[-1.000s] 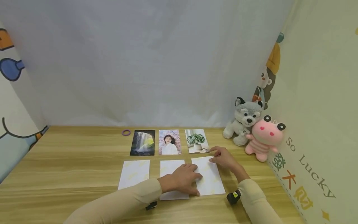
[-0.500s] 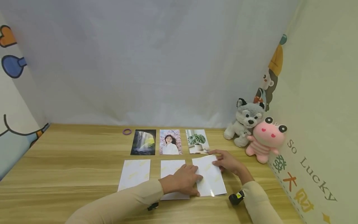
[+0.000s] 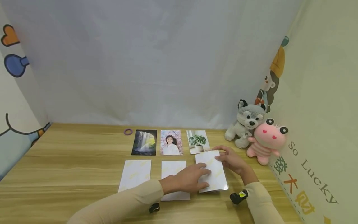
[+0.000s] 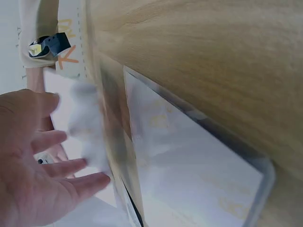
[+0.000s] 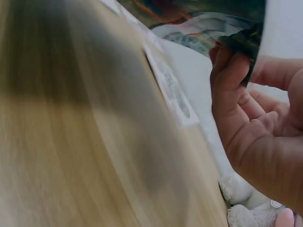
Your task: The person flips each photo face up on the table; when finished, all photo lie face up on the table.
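Right grip pinches white-backed card above table

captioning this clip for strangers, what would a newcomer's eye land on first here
Probably the pink toy and the husky, side by side at the right end of the table. Next comes the white card, raised in the right grip, its dark, coloured underside showing in the right wrist view. The three photos in a row toward the back stand out too.
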The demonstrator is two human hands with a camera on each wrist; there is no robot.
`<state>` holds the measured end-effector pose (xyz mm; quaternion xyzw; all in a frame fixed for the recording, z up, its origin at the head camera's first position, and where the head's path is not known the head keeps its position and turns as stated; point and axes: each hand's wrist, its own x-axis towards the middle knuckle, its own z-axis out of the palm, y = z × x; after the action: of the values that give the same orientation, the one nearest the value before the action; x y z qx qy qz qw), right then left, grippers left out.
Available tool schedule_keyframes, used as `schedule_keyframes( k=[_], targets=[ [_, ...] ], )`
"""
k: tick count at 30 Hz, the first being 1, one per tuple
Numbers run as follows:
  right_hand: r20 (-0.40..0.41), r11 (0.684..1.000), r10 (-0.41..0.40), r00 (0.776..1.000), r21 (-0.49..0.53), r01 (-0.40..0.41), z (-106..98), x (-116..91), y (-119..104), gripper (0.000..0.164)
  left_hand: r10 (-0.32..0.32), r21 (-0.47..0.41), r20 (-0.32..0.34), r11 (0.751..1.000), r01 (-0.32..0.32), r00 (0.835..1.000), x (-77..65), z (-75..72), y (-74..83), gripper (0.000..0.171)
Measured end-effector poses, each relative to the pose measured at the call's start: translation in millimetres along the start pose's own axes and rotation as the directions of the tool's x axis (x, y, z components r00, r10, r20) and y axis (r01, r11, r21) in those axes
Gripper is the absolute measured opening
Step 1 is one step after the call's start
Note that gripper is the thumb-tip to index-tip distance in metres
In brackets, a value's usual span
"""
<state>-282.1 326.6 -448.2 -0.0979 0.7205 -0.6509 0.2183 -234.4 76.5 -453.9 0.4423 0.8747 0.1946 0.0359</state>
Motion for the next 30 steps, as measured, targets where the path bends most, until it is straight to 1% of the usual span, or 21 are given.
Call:
schedule_keyframes(
  k=[2, 5, 8, 12, 14, 16, 21, 24, 27, 28, 30],
  targets=[
    [-0.023, 0.998, -0.013, 1.0, 0.062, 0.014, 0, -1, -3, 0.033, 0.032, -0.048, -0.062, 0.998, -0.035, 0.998, 1.7, -0.1, 1.8, 0.057],
    [-0.075, 0.989, -0.012, 0.997, 0.145, 0.023, 1, -1, -6, 0.027, 0.062, -0.065, -0.134, 0.995, -0.072, 0.989, 3.8, 0.2, 5.3, 0.072],
    [-0.113, 0.977, 0.0, 0.994, 0.211, 0.024, 3, -2, -7, 0.026, 0.058, -0.034, -0.169, 0.997, -0.064, 0.984, 5.6, 2.9, 8.2, 0.086],
    [-0.102, 0.966, -0.001, 0.995, 0.258, 0.028, 5, -4, -6, 0.026, 0.031, 0.03, -0.197, 0.999, -0.025, 0.98, 6.5, 8.6, 9.7, 0.093],
    [-0.095, 0.964, -0.007, 0.995, 0.264, 0.032, 6, -4, -5, 0.026, 0.027, 0.041, -0.208, 0.999, -0.019, 0.978, 6.5, 10.1, 9.4, 0.094],
    [-0.093, 0.964, -0.006, 0.996, 0.265, 0.03, 7, -4, -5, 0.026, 0.034, 0.035, -0.216, 0.999, -0.027, 0.976, 6.2, 10.2, 8.3, 0.094],
    [-0.11, 0.96, -0.017, 0.994, 0.277, 0.047, 10, -1, -6, 0.023, 0.094, -0.004, -0.228, 0.995, -0.097, 0.969, 6.9, 5.8, 4.1, 0.093],
    [-0.157, 0.962, -0.022, 0.987, 0.264, 0.064, 14, 1, -10, 0.016, 0.113, -0.05, -0.227, 0.991, -0.128, 0.967, 7.5, 0.7, 2.7, 0.09],
    [-0.221, 0.969, -0.004, 0.975, 0.239, 0.058, 21, 3, -17, 0.009, 0.099, -0.1, -0.219, 0.987, -0.123, 0.971, 7.3, -3.8, 1.4, 0.089],
    [-0.246, 0.973, 0.003, 0.969, 0.224, 0.054, 24, 3, -19, 0.009, 0.094, -0.113, -0.218, 0.986, -0.121, 0.971, 7.0, -4.9, 0.9, 0.089],
    [-0.303, 0.984, 0.015, 0.953, 0.173, 0.039, 29, 5, -23, 0.016, 0.086, -0.14, -0.22, 0.983, -0.119, 0.972, 6.7, -5.9, -1.1, 0.087]
  ],
)
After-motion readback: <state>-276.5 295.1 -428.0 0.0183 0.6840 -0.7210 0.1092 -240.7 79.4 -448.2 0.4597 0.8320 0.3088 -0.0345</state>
